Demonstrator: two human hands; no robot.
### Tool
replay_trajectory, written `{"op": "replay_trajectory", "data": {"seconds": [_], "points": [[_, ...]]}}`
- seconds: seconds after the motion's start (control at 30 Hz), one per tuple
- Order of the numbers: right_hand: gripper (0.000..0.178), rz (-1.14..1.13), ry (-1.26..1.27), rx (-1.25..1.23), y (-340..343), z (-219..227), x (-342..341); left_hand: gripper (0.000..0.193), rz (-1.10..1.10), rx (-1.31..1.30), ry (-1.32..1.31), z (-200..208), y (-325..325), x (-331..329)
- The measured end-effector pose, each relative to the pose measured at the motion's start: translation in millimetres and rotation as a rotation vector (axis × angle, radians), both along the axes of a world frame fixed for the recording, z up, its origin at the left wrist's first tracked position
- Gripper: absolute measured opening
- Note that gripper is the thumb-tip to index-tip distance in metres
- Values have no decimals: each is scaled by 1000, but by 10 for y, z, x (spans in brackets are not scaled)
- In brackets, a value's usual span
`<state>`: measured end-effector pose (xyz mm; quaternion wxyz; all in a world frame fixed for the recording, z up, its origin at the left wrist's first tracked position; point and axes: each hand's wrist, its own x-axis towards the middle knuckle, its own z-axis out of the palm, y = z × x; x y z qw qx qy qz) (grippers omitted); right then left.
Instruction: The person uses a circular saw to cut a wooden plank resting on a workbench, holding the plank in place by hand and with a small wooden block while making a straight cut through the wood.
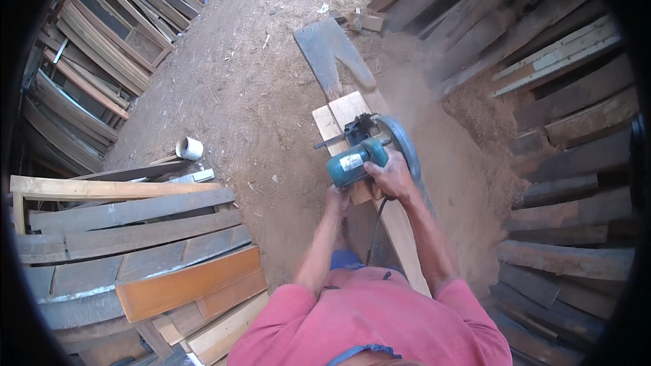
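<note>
My right hand (391,175) is wrapped around the rear handle of a teal circular saw (347,166). Its round grey blade guard (400,141) is on the right side, and a dark cord runs back from it toward my body. Beneath the saw lies a pale wooden board (350,106) with another narrow piece (327,122) along its left. My left hand (337,198) grips the near left edge of the wood, just below the saw's motor; some of its fingers are hidden. A long pale plank (401,237) extends toward me under my right forearm.
A worn grey bench plank with a notched end (315,44) supports the wood. Sawdust (475,129) is heaped to the right, with dust hanging in the air. Stacked timber (569,213) lines the right side. Boards (135,213) and a white pot (190,149) are at left.
</note>
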<state>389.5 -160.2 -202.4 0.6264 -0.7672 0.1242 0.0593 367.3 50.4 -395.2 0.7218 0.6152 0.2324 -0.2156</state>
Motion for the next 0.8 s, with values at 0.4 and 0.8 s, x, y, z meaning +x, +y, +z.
{"op": "replay_trajectory", "data": {"seconds": [0.4, 0.8], "points": [[35, 23, 15, 33, 55, -88, 266, 23, 39, -143, 86, 167, 12, 188], [33, 28, 19, 29, 66, -128, 598, 23, 16, -116, 21, 290, -30, 541]]}}
